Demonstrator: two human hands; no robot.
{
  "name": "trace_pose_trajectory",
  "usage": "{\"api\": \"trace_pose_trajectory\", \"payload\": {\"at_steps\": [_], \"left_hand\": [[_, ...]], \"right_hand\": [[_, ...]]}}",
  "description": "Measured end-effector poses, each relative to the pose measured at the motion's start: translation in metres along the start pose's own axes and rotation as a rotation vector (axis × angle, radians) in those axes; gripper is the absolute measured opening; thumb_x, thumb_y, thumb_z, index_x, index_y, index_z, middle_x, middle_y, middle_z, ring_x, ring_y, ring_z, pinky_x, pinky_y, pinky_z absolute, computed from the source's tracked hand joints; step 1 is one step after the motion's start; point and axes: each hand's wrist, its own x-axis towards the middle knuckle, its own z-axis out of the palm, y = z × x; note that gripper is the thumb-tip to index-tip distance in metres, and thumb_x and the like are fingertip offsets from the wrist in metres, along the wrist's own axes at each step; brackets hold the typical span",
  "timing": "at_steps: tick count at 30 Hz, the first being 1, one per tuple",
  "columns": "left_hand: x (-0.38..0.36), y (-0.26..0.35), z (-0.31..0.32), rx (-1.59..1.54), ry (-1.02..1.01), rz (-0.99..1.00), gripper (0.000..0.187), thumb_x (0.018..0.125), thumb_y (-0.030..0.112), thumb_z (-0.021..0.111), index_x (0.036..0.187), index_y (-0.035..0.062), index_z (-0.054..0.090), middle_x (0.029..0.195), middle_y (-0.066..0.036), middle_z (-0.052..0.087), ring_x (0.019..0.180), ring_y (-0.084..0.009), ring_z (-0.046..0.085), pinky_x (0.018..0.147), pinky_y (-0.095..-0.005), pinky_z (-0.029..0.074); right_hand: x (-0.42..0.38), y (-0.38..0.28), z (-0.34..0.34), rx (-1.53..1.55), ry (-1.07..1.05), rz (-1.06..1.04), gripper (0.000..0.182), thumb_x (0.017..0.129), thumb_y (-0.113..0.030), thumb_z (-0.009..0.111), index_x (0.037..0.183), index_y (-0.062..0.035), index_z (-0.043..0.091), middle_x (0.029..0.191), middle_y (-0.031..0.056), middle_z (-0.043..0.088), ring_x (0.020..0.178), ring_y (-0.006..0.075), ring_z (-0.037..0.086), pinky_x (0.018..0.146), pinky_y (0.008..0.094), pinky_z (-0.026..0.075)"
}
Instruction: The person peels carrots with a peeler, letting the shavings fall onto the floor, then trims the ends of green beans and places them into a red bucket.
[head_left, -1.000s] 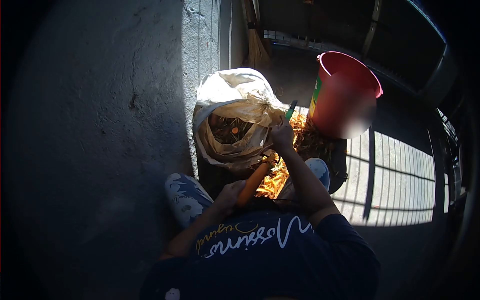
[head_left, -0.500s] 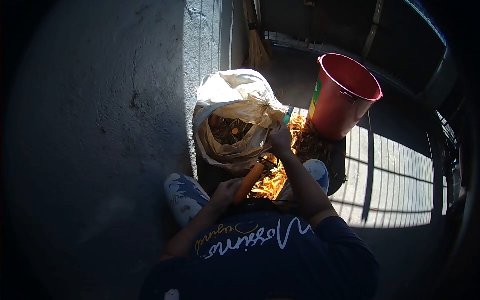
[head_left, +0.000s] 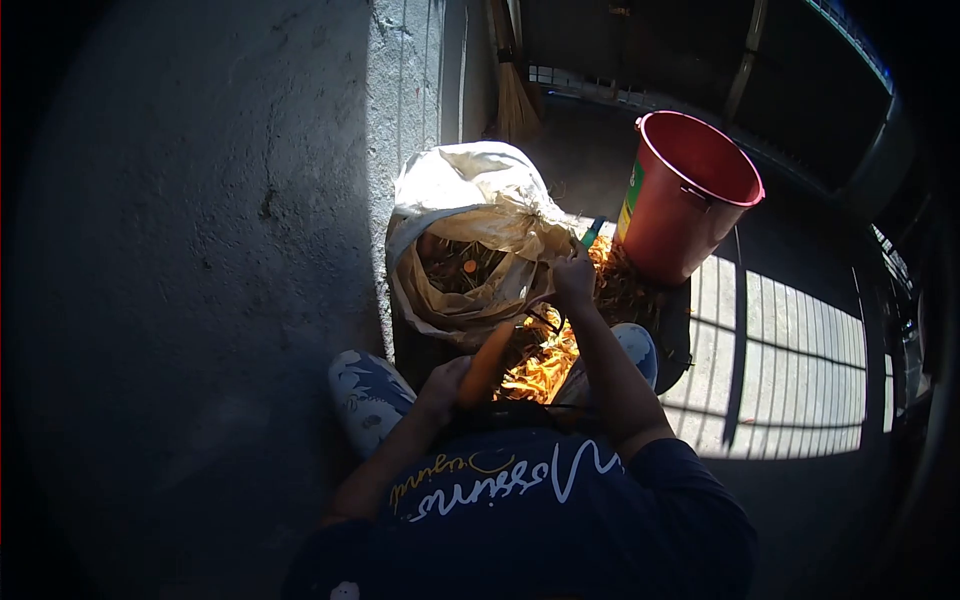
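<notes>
We see orange on the carrot (head_left: 484,368), brighter orange and yellow across the peelings (head_left: 545,372), and green on the handle (head_left: 592,233). Our shirt (head_left: 530,530) is navy with white and yellow script; our trousers (head_left: 370,392) carry a blue-and-white floral pattern. The sack (head_left: 475,178) is off-white, turning tan at its folds. We find the bucket (head_left: 690,215) red with a green and yellow label, the broom (head_left: 516,105) straw-coloured, the wall (head_left: 210,200) grey, and dark stripes crossing the pale sunlit floor (head_left: 795,365).
</notes>
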Motion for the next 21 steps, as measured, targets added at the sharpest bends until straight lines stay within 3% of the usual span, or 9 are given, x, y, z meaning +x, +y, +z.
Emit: {"api": "trace_pose_trajectory", "payload": {"at_steps": [1,2,4,5,10,12,18,20,21], "left_hand": [[0.002,0.001,0.001,-0.272,0.025,-0.148,0.035,0.09,0.027,0.041,0.11,-0.0007,0.049,0.093,-0.011,0.059,0.077,-0.02,0.059,0.07,-0.0308,0.049],[0.004,0.002,0.004,-0.278,0.028,-0.155,0.035,0.09,0.027,0.041,0.11,-0.0007,0.049,0.093,-0.011,0.059,0.077,-0.02,0.059,0.07,-0.0308,0.049],[0.006,0.017,0.022,-0.676,-0.106,-0.267,0.033,0.092,0.024,0.034,0.113,0.0005,0.044,0.092,-0.012,0.058,0.081,-0.0205,0.06,0.071,-0.0314,0.051],[0.027,0.0,0.011,-0.727,-0.135,-0.292,0.035,0.09,0.03,0.038,0.108,0.0021,0.049,0.091,-0.014,0.059,0.078,-0.0249,0.06,0.068,-0.0398,0.051],[0.05,-0.013,0.013,-0.697,-0.17,-0.322,0.033,0.089,0.03,0.039,0.106,0.0046,0.051,0.091,-0.013,0.059,0.076,-0.0258,0.06,0.065,-0.0398,0.051],[0.053,-0.017,0.011,-0.69,-0.23,-0.305,0.032,0.089,0.029,0.038,0.105,0.0051,0.051,0.09,-0.012,0.059,0.076,-0.0261,0.06,0.063,-0.0397,0.051],[0.039,-0.012,0.024,-0.672,-0.162,-0.26,0.029,0.088,0.027,0.04,0.103,0.0049,0.051,0.082,-0.009,0.058,0.066,-0.0239,0.058,0.057,-0.038,0.05],[0.012,0.009,0.043,-0.543,-0.055,-0.312,0.031,0.091,0.027,0.036,0.106,0.0023,0.048,0.079,-0.007,0.058,0.061,-0.0165,0.058,0.052,-0.032,0.051],[0.008,0.007,0.04,-0.542,-0.054,-0.312,0.031,0.091,0.027,0.036,0.106,0.0023,0.048,0.079,-0.007,0.058,0.061,-0.0165,0.058,0.052,-0.032,0.051]], "right_hand": [[-0.008,-0.008,0.001,0.106,-0.033,0.012,0.049,0.07,-0.012,0.055,0.117,0.001,0.048,0.068,0.0065,0.052,0.059,0.0151,0.05,0.057,0.0277,0.043],[-0.018,-0.015,0.002,0.209,-0.065,0.028,0.049,0.071,-0.011,0.055,0.117,0.0011,0.048,0.068,0.0053,0.052,0.059,0.013,0.05,0.056,0.0266,0.042],[-0.043,-0.041,0.002,0.284,-0.174,0.06,0.048,0.072,-0.01,0.056,0.119,0.0004,0.046,0.067,0.0033,0.05,0.058,0.0106,0.048,0.055,0.0249,0.041],[-0.056,-0.05,0.004,0.266,-0.202,-0.018,0.048,0.073,-0.01,0.055,0.119,-0.0001,0.046,0.068,0.0035,0.049,0.059,0.0102,0.047,0.055,0.0249,0.041],[-0.088,-0.081,0.004,0.211,-0.264,-0.159,0.046,0.076,-0.01,0.053,0.12,-0.0007,0.045,0.074,0.0074,0.05,0.064,0.0131,0.049,0.059,0.0279,0.042],[-0.094,-0.088,0.003,0.134,-0.24,-0.18,0.047,0.073,-0.007,0.053,0.119,-0.0014,0.045,0.077,0.0161,0.052,0.068,0.0274,0.054,0.064,0.0362,0.045],[-0.077,-0.071,0.011,0.084,-0.257,-0.133,0.048,0.071,-0.005,0.05,0.119,-0.0013,0.046,0.076,0.0188,0.052,0.073,0.0297,0.056,0.067,0.0378,0.045],[-0.039,-0.042,0.017,-0.014,-0.098,-0.157,0.047,0.071,-0.006,0.05,0.118,-0.0014,0.047,0.079,0.0212,0.054,0.074,0.0325,0.056,0.067,0.0393,0.045],[-0.011,-0.009,0.025,-0.071,0.035,-0.276,0.045,0.071,-0.007,0.051,0.115,0.0012,0.048,0.082,0.0223,0.056,0.075,0.0313,0.058,0.066,0.0385,0.046]]}}
